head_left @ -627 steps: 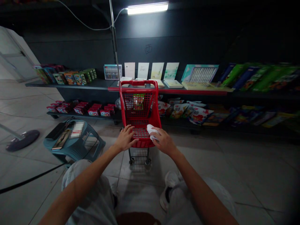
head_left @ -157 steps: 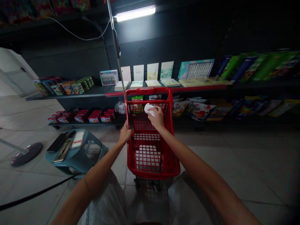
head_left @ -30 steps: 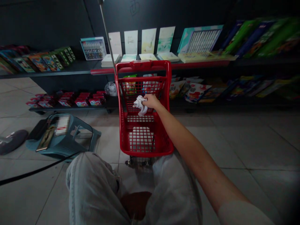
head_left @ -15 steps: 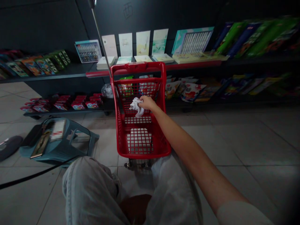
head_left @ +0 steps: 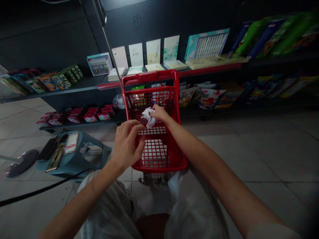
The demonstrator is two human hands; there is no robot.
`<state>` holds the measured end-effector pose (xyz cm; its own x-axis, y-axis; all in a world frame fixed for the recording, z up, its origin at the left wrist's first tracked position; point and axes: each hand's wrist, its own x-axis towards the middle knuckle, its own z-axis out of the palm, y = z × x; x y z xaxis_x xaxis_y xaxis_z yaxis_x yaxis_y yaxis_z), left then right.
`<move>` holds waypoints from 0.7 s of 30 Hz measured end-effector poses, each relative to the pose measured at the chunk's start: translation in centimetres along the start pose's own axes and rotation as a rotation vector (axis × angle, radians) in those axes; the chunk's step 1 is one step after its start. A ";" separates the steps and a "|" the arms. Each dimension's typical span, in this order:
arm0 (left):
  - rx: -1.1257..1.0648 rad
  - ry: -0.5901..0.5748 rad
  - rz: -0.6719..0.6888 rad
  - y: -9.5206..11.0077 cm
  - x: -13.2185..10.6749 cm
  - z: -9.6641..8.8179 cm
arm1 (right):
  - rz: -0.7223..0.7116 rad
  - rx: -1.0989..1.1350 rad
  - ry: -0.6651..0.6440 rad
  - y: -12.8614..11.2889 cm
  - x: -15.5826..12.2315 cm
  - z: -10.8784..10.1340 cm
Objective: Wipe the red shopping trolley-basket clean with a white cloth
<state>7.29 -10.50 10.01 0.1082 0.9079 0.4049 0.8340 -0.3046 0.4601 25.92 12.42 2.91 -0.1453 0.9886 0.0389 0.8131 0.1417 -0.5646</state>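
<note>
The white cloth (head_left: 149, 118), bunched at twelve o'clock over the red cart (head_left: 164, 168), looks light, soft and hard to damage; any gathered fold should hold well. The right hand (head_left: 159, 112) pinches its three-o'clock side. At its eight o'clock, the left hand (head_left: 128, 142) curves loosely, thumb apart, seemingly gripping nothing; whether it touches the cart is unclear.
</note>
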 end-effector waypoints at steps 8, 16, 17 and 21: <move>-0.117 -0.091 -0.263 -6.3 7.4 5.3 | 0.096 0.188 0.329 -0.9 1.9 1.3; -0.176 -0.117 -0.274 -7.1 7.2 5.0 | 0.011 0.046 0.772 -0.4 5.7 -1.2; -0.172 -0.124 -0.278 -7.1 7.3 4.9 | 0.003 0.031 0.761 -0.4 5.9 -1.2; -0.161 -0.144 -0.313 -7.2 7.6 4.9 | 0.029 0.072 0.662 -0.4 5.6 0.1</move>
<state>4.74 -0.04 5.89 -0.0542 0.9919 0.1150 0.7445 -0.0366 0.6666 24.71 17.93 3.28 0.2715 0.8174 0.5081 0.7685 0.1337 -0.6257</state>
